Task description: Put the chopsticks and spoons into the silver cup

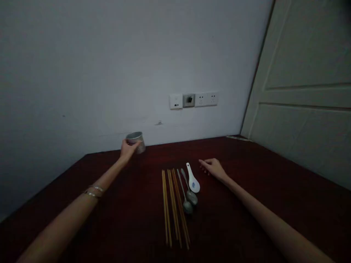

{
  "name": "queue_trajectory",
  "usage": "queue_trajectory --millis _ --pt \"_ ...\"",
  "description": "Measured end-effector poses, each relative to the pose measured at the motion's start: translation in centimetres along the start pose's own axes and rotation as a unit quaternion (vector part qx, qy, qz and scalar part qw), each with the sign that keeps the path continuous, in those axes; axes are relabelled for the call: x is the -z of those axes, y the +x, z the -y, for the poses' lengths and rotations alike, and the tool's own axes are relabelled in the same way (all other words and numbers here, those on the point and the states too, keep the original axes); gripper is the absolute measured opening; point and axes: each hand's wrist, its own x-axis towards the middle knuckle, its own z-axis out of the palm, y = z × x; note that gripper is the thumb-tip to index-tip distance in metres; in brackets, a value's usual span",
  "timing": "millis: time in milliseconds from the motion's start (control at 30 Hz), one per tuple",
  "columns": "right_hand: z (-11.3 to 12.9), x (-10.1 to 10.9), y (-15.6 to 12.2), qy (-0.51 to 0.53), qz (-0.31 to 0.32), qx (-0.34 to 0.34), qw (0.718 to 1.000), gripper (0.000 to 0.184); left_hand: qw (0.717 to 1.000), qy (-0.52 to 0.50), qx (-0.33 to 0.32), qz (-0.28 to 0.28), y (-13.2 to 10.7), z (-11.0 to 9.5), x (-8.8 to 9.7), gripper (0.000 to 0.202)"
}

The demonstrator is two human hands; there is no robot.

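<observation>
My left hand (127, 149) is stretched far out and wrapped round a small metal cup (136, 140) that stands upright near the wall at the back of the dark red table (274, 190). My right hand (212, 167) lies flat on the table with fingers spread, holding nothing, just right of a white ceramic spoon (192, 179). Left of that spoon lie two metal spoons (187, 194), bowls toward me. Several wooden chopsticks (174, 206) lie side by side, pointing away from me.
A pale wall with a row of sockets (193, 100) rises behind the table. A door (307, 91) closes off the right side. Two bangles (94, 191) sit on my left wrist.
</observation>
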Motion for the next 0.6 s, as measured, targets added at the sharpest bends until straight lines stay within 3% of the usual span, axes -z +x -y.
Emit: queue_trajectory --millis 133,300,433,600 --pt "0.4 0.1 -0.1 -0.001 -0.005 -0.008 1.0 0.045 0.994 -0.012 -0.033 0.101 -3.7 -1.4 -3.6 0.057" --pt "0.5 0.1 0.1 0.013 0.009 -0.013 1.0 0.044 0.98 -0.019 -0.074 0.186 -8.3 -3.7 -6.1 0.061" --pt "0.4 0.1 0.2 0.015 0.011 -0.004 1.0 0.043 0.972 -0.027 -0.069 0.223 -10.0 -4.1 -7.4 0.061" --pt "0.4 0.2 0.2 0.007 0.008 -0.007 1.0 0.043 0.972 -0.038 -0.064 0.223 -10.5 -3.8 -8.6 0.062"
